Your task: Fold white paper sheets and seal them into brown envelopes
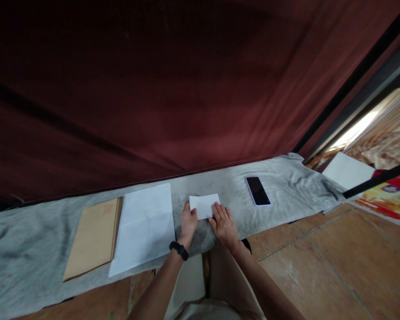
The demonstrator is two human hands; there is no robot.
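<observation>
A small white piece of paper [205,205], perhaps folded, lies on the grey cloth between my hands. My left hand [188,222], with a dark band on its wrist, grips the paper's left edge, thumb on top and fingers partly hidden. Stretched flat, the fingers of my right hand [224,223] rest on the paper's right edge. Just left of my left hand is a stack of larger white paper sheets [146,226].
Brown envelopes [93,235] lie left of the white sheets. A phone [258,191] with a dark screen is to the right on the grey cloth [286,186]. Behind stands a dark red wall [186,111]. At far right are a white panel [348,171] and a colourful printed box [386,200].
</observation>
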